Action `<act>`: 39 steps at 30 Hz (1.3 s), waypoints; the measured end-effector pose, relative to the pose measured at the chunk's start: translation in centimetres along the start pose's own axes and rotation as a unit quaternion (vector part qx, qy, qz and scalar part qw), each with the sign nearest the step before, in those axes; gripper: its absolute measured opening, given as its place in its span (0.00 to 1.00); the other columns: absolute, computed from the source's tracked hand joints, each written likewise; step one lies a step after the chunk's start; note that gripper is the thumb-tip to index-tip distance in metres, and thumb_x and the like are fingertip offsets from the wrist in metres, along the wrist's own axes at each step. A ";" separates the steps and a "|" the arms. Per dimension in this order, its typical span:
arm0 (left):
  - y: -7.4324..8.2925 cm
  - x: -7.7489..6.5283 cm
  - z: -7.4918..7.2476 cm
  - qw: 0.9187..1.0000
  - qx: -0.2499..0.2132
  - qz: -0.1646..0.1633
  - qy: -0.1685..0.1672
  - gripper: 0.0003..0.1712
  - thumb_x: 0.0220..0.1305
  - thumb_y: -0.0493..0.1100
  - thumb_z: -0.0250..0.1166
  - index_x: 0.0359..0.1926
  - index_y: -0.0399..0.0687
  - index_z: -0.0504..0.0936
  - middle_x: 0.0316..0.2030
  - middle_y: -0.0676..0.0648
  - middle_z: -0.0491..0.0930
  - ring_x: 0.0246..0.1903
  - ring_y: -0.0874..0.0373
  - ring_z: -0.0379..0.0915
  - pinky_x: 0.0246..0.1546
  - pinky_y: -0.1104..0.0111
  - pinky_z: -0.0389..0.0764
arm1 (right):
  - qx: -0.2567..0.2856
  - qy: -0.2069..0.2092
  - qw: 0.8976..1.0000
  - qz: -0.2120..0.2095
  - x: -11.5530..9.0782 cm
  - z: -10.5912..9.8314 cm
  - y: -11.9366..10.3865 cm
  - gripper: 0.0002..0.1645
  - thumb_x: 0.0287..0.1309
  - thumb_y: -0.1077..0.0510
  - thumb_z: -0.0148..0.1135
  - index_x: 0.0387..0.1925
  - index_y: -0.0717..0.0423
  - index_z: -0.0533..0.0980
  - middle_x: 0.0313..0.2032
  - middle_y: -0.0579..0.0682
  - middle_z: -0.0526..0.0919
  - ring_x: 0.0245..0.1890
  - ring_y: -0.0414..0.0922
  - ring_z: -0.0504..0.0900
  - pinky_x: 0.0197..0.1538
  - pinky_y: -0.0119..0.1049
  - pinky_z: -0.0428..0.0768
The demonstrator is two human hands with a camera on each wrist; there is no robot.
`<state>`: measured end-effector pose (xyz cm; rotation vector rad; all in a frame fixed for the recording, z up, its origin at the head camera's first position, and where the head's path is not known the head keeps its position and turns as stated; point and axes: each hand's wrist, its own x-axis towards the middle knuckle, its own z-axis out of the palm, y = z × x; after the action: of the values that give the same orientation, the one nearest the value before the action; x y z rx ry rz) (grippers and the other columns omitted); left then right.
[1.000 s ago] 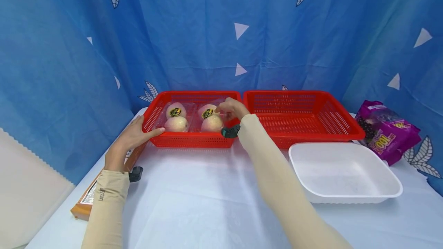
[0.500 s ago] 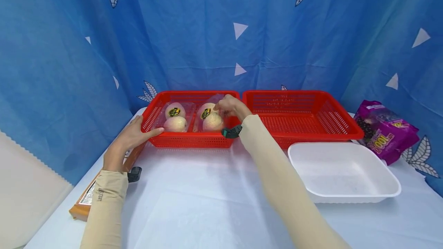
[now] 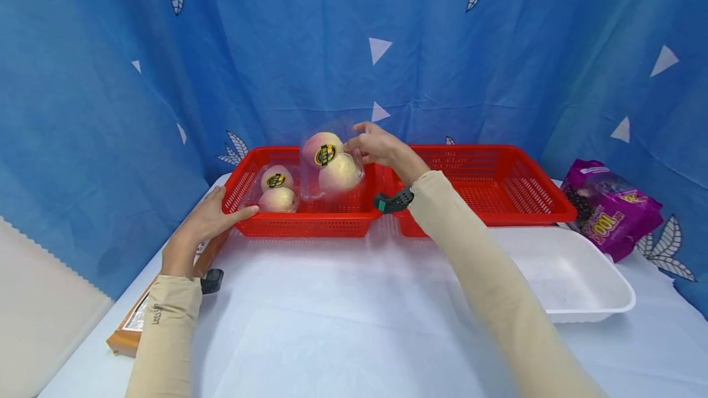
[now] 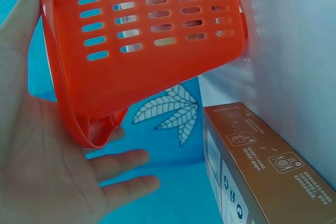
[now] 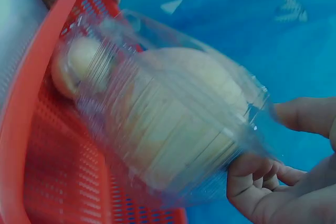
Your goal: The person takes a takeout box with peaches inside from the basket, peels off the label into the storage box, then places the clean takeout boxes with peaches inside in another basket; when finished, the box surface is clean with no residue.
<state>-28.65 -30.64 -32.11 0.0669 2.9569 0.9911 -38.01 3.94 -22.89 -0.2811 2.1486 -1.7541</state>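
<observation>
My right hand (image 3: 378, 143) pinches the edge of a clear plastic pack of peaches (image 3: 332, 164) and holds it tilted above the left red basket (image 3: 310, 226). In the right wrist view, fingers and thumb grip one end of the pack (image 5: 178, 119), with peaches showing through the plastic. My left hand (image 3: 207, 220) rests at that basket's front left corner, its thumb over the front rim. Spread, fairly straight fingers show beside the corner in the left wrist view. A second peach pack (image 3: 278, 189) lies in the basket's left half.
Another red basket (image 3: 492, 192) adjoins on the right. In front of it stands a white plastic tub (image 3: 570, 275), partly behind my right forearm. A purple bag (image 3: 611, 210) is at the far right. A brown box (image 4: 268, 166) lies by my left forearm. Blue curtains hang behind.
My right hand has raised the right-hand peach pack up out of the left basket, tilting it. The left hand stays at the basket's corner.
</observation>
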 end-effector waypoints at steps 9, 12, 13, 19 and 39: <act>-0.3 -0.5 -0.3 1.000 -0.005 0.003 0.006 0.60 0.54 0.69 0.63 0.75 0.45 0.43 0.66 0.34 0.56 0.63 0.36 0.55 0.44 0.47 0.80 | 0.019 -0.065 0.996 -0.061 -4.3 -1.7 -2.0 0.40 0.60 0.68 0.54 0.70 0.53 0.50 0.65 0.59 0.57 0.61 0.52 0.67 0.63 0.49 0.65; -0.5 -0.7 -0.2 1.000 -0.010 0.003 0.004 0.60 0.54 0.68 0.64 0.75 0.46 0.43 0.66 0.34 0.56 0.63 0.35 0.54 0.44 0.47 0.81 | 0.014 -0.088 0.994 -0.069 -5.5 -1.9 -1.8 0.39 0.58 0.69 0.54 0.68 0.54 0.51 0.60 0.62 0.62 0.58 0.53 0.71 0.62 0.52 0.68; -0.6 -0.8 -0.2 1.000 -0.012 0.003 0.004 0.60 0.54 0.68 0.64 0.75 0.47 0.43 0.66 0.34 0.56 0.63 0.35 0.54 0.44 0.47 0.81 | 0.011 -0.096 0.993 -0.072 -5.9 -2.0 -1.7 0.39 0.58 0.69 0.54 0.68 0.55 0.52 0.58 0.63 0.65 0.56 0.53 0.72 0.60 0.51 0.71; -0.6 -0.8 -0.2 1.000 -0.012 0.009 0.004 0.59 0.55 0.68 0.63 0.75 0.46 0.43 0.66 0.34 0.56 0.63 0.35 0.55 0.45 0.46 0.80 | -0.022 -0.134 0.987 -0.085 -7.9 -2.4 -0.7 0.38 0.56 0.67 0.54 0.67 0.56 0.52 0.47 0.59 0.70 0.48 0.51 0.75 0.47 0.43 0.81; -0.2 -0.1 0.3 1.000 -0.019 0.014 -0.001 0.59 0.55 0.68 0.63 0.75 0.46 0.43 0.66 0.34 0.56 0.63 0.36 0.55 0.45 0.46 0.80 | -0.165 -0.279 0.935 -0.141 -11.4 -4.5 3.2 0.39 0.55 0.63 0.59 0.68 0.52 0.58 0.57 0.61 0.69 0.56 0.57 0.72 0.53 0.50 0.78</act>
<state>-28.51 -30.60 -32.47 0.1083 2.9416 1.0496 -29.10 12.85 -23.64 -1.0816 2.0144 -1.2146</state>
